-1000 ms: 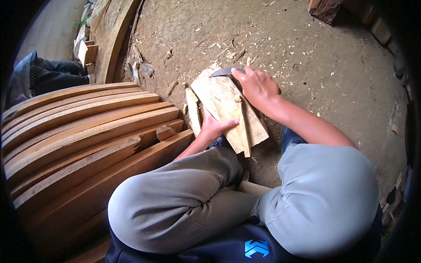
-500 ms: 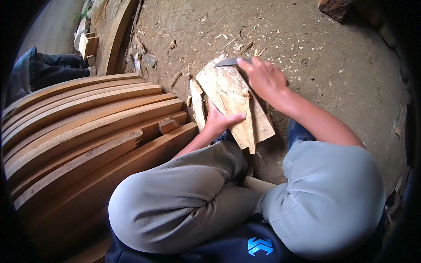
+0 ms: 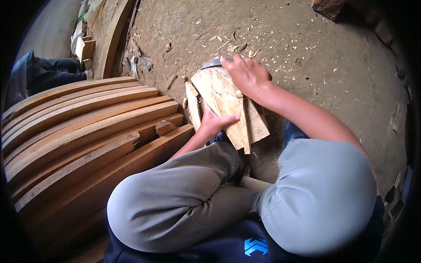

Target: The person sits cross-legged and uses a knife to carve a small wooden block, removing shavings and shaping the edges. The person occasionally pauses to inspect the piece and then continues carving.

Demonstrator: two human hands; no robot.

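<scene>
Between my knees a pale, rough wooden piece (image 3: 219,94) stands tilted over the ground, a loose strip split along its near right side. My left hand (image 3: 215,122) grips its left edge, thumb lying across the top face and the other fingers hidden beneath. A knife with a curved grey blade (image 3: 212,63) lies across the far end of the wood. My right hand (image 3: 250,76) is closed round its handle, which the fingers hide. Under the pale wood, at the right, shows a second flat block (image 3: 258,125). A narrow wood offcut (image 3: 193,103) leans beside my left hand.
A stack of long planks (image 3: 96,114) fills the left side, a broken chunk (image 3: 164,127) on it. Wood chips (image 3: 241,48) litter the dirt floor (image 3: 315,65). A dark block (image 3: 328,8) sits at the far right. Another person's legs (image 3: 57,70) show at the far left.
My right hand and the blade have shifted left across the wood's far end. My left hand keeps its grip. The whole view has slid slightly.
</scene>
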